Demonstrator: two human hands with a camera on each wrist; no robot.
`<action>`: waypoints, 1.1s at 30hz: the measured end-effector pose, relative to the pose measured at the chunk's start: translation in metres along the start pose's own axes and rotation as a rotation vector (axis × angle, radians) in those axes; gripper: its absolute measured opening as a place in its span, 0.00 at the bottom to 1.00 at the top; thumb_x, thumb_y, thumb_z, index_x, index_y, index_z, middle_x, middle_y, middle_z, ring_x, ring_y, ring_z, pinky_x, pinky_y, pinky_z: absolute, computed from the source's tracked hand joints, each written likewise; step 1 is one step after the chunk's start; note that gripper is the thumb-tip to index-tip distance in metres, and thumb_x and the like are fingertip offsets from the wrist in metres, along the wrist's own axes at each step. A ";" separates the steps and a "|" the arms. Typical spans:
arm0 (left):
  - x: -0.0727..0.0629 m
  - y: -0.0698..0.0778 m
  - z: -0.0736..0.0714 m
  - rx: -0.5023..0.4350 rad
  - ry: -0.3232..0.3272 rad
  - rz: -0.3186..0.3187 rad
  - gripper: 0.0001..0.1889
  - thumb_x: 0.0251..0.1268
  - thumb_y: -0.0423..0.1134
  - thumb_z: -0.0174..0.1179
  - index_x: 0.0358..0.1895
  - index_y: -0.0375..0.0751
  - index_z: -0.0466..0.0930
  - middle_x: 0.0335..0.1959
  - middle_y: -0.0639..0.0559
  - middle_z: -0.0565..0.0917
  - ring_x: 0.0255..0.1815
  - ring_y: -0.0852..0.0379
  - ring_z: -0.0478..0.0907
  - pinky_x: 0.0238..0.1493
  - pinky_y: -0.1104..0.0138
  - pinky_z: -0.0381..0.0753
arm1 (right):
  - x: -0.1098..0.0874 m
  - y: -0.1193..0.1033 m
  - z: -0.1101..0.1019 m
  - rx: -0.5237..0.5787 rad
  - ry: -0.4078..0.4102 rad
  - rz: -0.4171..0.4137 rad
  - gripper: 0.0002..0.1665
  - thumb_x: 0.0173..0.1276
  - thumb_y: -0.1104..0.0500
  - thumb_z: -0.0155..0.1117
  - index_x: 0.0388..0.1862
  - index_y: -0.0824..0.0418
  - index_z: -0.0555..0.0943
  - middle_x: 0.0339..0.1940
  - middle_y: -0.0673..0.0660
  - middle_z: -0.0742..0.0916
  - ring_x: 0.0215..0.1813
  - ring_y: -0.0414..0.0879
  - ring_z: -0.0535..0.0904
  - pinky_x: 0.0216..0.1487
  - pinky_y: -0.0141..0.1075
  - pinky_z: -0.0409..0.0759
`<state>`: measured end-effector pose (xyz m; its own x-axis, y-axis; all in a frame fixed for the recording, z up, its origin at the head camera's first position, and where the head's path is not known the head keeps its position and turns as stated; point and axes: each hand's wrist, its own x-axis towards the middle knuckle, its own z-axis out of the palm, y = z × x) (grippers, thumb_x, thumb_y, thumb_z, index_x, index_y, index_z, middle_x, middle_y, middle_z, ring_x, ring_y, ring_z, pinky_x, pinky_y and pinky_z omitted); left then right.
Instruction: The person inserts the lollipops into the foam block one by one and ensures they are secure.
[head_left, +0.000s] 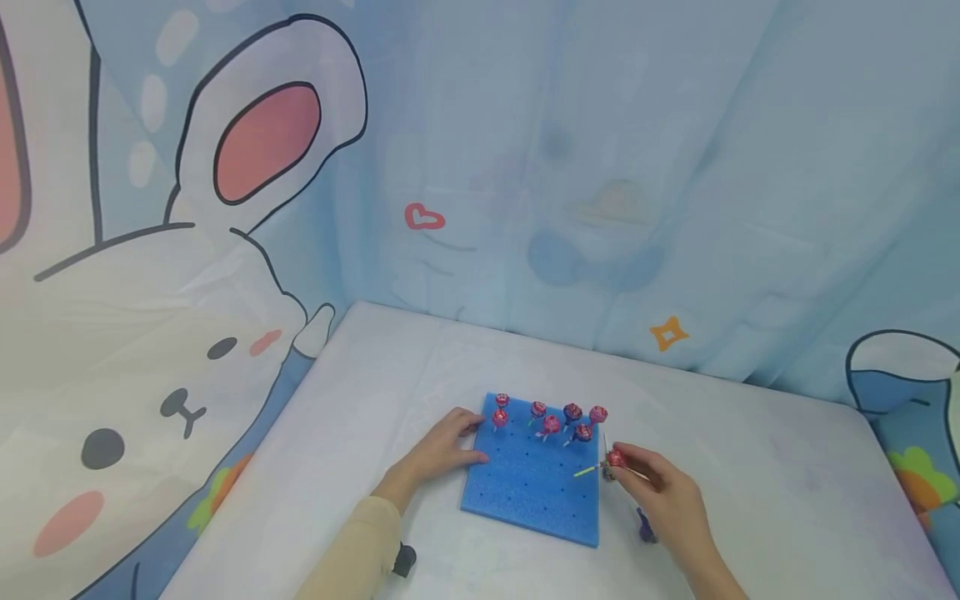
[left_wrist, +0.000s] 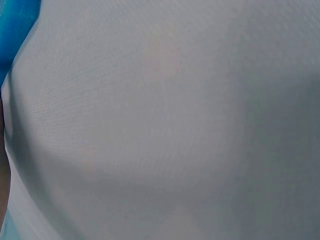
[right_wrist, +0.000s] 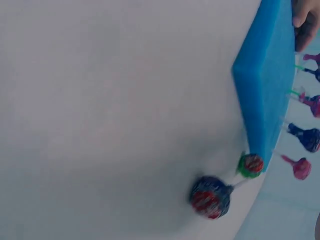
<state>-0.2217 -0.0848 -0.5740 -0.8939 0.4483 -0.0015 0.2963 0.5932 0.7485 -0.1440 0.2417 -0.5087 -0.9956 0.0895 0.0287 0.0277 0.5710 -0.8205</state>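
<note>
A blue foam board (head_left: 517,492) with rows of small holes lies on the white table. My left hand (head_left: 442,446) rests at its left edge, thumb and fingertips touching the foam. Just off the board's right edge, my right hand (head_left: 667,492) pinches a red-wrapped lollipop (head_left: 617,457) by its head. Its yellow stick points left over the board. Several wrapped lollipops (head_left: 551,425) stand by their sticks along the far rows. The left wrist view catches mostly cloth and a corner of the foam (left_wrist: 15,30).
Beside the board's right side lie a blue-and-red lollipop (right_wrist: 211,196) and a green-and-red lollipop (right_wrist: 251,165). A small black object (head_left: 405,560) sits near my left sleeve (head_left: 360,542). Behind the white table (head_left: 405,358) hangs a printed blue curtain (head_left: 487,275).
</note>
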 end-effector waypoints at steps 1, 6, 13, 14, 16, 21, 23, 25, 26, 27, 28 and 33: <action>0.000 0.000 0.000 0.001 0.001 -0.001 0.35 0.61 0.50 0.68 0.68 0.40 0.68 0.59 0.48 0.73 0.62 0.53 0.73 0.66 0.62 0.72 | 0.000 -0.004 0.005 0.016 -0.008 -0.024 0.22 0.69 0.58 0.66 0.61 0.59 0.78 0.57 0.58 0.83 0.58 0.52 0.80 0.48 0.26 0.81; -0.001 0.000 0.001 -0.007 -0.002 -0.017 0.35 0.61 0.51 0.68 0.68 0.41 0.68 0.59 0.50 0.73 0.62 0.54 0.73 0.66 0.63 0.72 | 0.003 -0.026 0.033 0.046 -0.034 -0.150 0.22 0.65 0.66 0.67 0.59 0.60 0.79 0.56 0.57 0.84 0.58 0.52 0.81 0.50 0.28 0.81; 0.000 0.001 0.001 -0.006 -0.008 -0.030 0.35 0.61 0.51 0.68 0.69 0.42 0.68 0.60 0.51 0.73 0.63 0.56 0.72 0.66 0.64 0.71 | 0.014 -0.040 0.073 0.080 -0.004 -0.346 0.21 0.61 0.69 0.70 0.54 0.63 0.82 0.50 0.57 0.86 0.53 0.52 0.84 0.48 0.31 0.82; 0.000 0.001 0.000 -0.007 -0.008 -0.031 0.35 0.61 0.51 0.68 0.69 0.42 0.68 0.60 0.51 0.73 0.63 0.56 0.72 0.66 0.63 0.71 | 0.016 -0.041 0.079 0.072 0.001 -0.351 0.21 0.61 0.69 0.70 0.54 0.62 0.82 0.50 0.57 0.86 0.53 0.53 0.84 0.49 0.32 0.82; 0.000 0.001 0.000 -0.007 -0.010 -0.035 0.35 0.61 0.52 0.67 0.69 0.43 0.68 0.60 0.51 0.73 0.63 0.56 0.72 0.67 0.63 0.71 | 0.020 -0.042 0.088 0.061 0.007 -0.354 0.20 0.61 0.69 0.70 0.54 0.62 0.82 0.50 0.57 0.86 0.53 0.52 0.84 0.49 0.33 0.83; 0.000 0.000 -0.001 -0.003 -0.005 -0.034 0.35 0.61 0.53 0.67 0.69 0.43 0.68 0.60 0.51 0.73 0.63 0.55 0.72 0.66 0.63 0.72 | 0.027 -0.043 0.104 0.025 0.017 -0.357 0.20 0.62 0.67 0.70 0.54 0.62 0.82 0.49 0.56 0.86 0.53 0.51 0.84 0.50 0.36 0.83; 0.000 0.000 -0.001 -0.001 -0.003 -0.029 0.35 0.61 0.53 0.67 0.69 0.43 0.68 0.60 0.51 0.73 0.63 0.55 0.73 0.66 0.63 0.72 | 0.028 -0.044 0.108 0.003 0.017 -0.365 0.20 0.62 0.66 0.70 0.54 0.62 0.82 0.49 0.56 0.86 0.53 0.50 0.83 0.50 0.37 0.83; 0.001 0.000 -0.001 -0.003 -0.004 -0.022 0.35 0.61 0.52 0.68 0.69 0.42 0.68 0.60 0.50 0.73 0.63 0.55 0.73 0.66 0.63 0.72 | 0.029 -0.043 0.111 -0.017 0.014 -0.377 0.20 0.63 0.66 0.70 0.54 0.62 0.82 0.50 0.56 0.86 0.54 0.50 0.83 0.51 0.38 0.83; 0.001 -0.001 -0.002 -0.002 -0.004 -0.016 0.35 0.60 0.52 0.68 0.68 0.42 0.68 0.59 0.50 0.73 0.63 0.55 0.73 0.66 0.63 0.72 | 0.029 -0.044 0.112 -0.023 0.015 -0.383 0.20 0.62 0.66 0.70 0.54 0.63 0.82 0.50 0.56 0.86 0.54 0.50 0.83 0.51 0.39 0.83; 0.001 -0.001 -0.002 0.000 -0.003 -0.006 0.35 0.60 0.51 0.68 0.68 0.41 0.69 0.59 0.50 0.73 0.62 0.55 0.73 0.66 0.63 0.72 | 0.029 -0.043 0.113 -0.031 0.015 -0.389 0.20 0.62 0.67 0.70 0.54 0.63 0.82 0.51 0.56 0.86 0.54 0.50 0.83 0.52 0.39 0.83; 0.001 -0.001 -0.002 0.002 -0.004 0.000 0.35 0.60 0.51 0.68 0.68 0.41 0.69 0.59 0.49 0.73 0.62 0.55 0.73 0.66 0.64 0.72 | 0.029 -0.043 0.114 -0.036 0.014 -0.392 0.20 0.62 0.67 0.70 0.54 0.62 0.82 0.51 0.55 0.86 0.54 0.50 0.83 0.52 0.39 0.83; 0.002 -0.002 -0.002 0.010 0.004 0.029 0.34 0.61 0.50 0.68 0.67 0.39 0.69 0.58 0.48 0.74 0.61 0.54 0.74 0.65 0.64 0.73 | 0.030 -0.042 0.119 -0.049 -0.022 -0.398 0.19 0.61 0.68 0.71 0.52 0.61 0.83 0.50 0.55 0.87 0.53 0.49 0.83 0.52 0.38 0.83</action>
<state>-0.2243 -0.0860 -0.5742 -0.8863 0.4626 0.0226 0.3253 0.5870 0.7414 -0.1857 0.1226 -0.5412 -0.9309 -0.1640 0.3264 -0.3572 0.5958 -0.7193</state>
